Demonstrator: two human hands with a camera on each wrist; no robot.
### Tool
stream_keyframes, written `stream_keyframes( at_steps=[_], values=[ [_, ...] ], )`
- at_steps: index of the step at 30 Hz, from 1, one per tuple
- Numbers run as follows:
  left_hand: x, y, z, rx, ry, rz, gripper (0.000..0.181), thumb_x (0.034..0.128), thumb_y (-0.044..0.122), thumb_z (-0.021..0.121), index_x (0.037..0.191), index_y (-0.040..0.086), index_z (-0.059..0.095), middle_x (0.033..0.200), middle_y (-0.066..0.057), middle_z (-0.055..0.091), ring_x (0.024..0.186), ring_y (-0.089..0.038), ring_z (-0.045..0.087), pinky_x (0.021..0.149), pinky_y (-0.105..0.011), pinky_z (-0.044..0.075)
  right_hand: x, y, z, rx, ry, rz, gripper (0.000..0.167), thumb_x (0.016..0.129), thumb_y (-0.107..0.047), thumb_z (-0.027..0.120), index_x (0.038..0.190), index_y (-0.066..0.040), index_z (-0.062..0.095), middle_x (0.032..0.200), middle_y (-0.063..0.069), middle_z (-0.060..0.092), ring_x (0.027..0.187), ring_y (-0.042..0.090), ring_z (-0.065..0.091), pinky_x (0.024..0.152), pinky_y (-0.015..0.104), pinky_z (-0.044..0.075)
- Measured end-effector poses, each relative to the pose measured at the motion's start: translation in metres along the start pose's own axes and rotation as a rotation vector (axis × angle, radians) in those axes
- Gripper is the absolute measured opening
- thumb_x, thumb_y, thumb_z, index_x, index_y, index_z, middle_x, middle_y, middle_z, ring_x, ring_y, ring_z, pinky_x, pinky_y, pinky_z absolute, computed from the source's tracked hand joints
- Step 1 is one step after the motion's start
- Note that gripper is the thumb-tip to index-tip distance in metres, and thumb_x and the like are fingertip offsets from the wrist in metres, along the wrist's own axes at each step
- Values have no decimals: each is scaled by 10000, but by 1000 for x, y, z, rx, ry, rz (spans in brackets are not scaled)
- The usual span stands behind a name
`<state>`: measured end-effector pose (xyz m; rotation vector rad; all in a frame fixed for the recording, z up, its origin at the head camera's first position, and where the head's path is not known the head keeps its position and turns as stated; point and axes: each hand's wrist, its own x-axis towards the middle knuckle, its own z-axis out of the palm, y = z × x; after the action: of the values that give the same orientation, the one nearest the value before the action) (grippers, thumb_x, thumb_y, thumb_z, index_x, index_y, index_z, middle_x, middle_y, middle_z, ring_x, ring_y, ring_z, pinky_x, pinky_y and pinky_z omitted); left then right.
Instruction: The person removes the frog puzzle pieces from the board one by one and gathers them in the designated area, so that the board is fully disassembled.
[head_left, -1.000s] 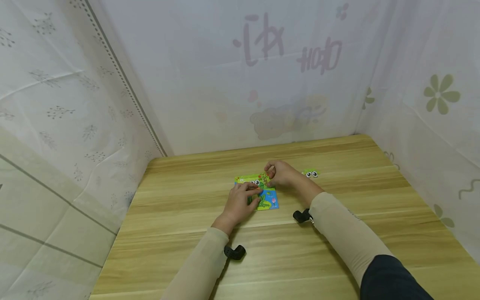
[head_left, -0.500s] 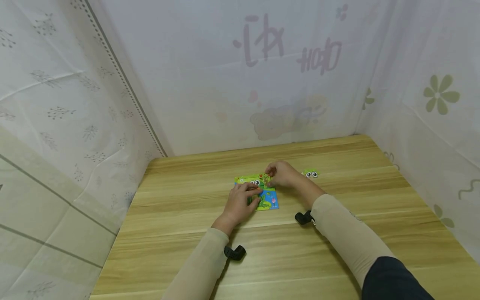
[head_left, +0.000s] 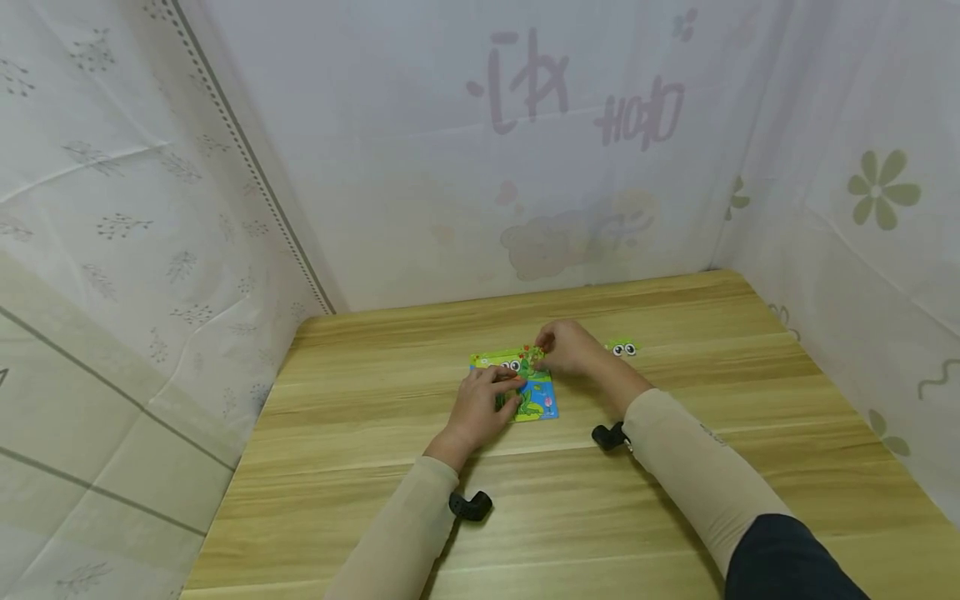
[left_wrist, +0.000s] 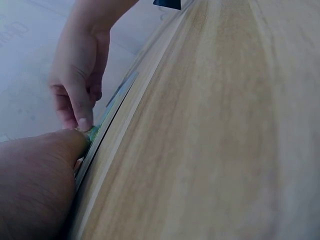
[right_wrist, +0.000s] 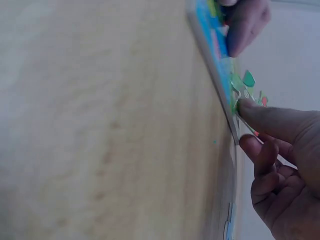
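A colourful frog puzzle board (head_left: 548, 402) with blue, green and yellow patches lies on the wooden table. My left hand (head_left: 476, 406) rests on its left part with fingers spread over the picture, hiding much of the frog. At the board's upper right corner, my right hand (head_left: 567, 347) pinches a thin puzzle piece (right_wrist: 243, 91) with green leaves and bits of red. The right wrist view shows the thumb on top of this piece and fingers underneath it. The piece tilts up from the board, its far side partly hidden by the thumb.
A loose puzzle piece (head_left: 623, 347) with two cartoon eyes lies on the table to the right of the board, just beyond the right wrist. Patterned white cloth (head_left: 420, 167) hangs behind the table (head_left: 360, 392) and on both sides.
My right fingers have shifted slightly at the board's upper right corner, and more of the piece's red flecks shows. The left hand stays still on the board.
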<state>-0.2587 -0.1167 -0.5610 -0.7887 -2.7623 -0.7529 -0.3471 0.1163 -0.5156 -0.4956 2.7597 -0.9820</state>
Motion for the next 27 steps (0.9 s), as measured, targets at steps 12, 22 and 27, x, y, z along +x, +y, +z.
stream_keyframes(
  at_steps=[12,22,27],
  values=[
    [-1,0,0,12,-2,-4,335,1031,318,699,1356,240,731,1432,44,591,1243,-223,509,1053,-445,437,-1,11,-6,167,2,26,90,1011,-151,718,1042,-150,803,1021,6,732,1006,229,664,938,464,528],
    [0,-1,2,17,10,0,327,1030,324,698,1345,244,736,1420,53,598,1227,-228,523,1033,-451,448,-2,17,-7,195,25,57,47,1001,-150,726,1028,-128,759,983,45,714,959,236,651,892,425,519],
    [0,0,1,21,12,1,327,1032,327,696,1345,240,734,1420,51,598,1226,-227,524,1036,-448,447,-5,20,-12,247,51,83,88,1015,-197,712,1070,-142,753,1026,56,711,984,250,642,879,423,513]
  ],
)
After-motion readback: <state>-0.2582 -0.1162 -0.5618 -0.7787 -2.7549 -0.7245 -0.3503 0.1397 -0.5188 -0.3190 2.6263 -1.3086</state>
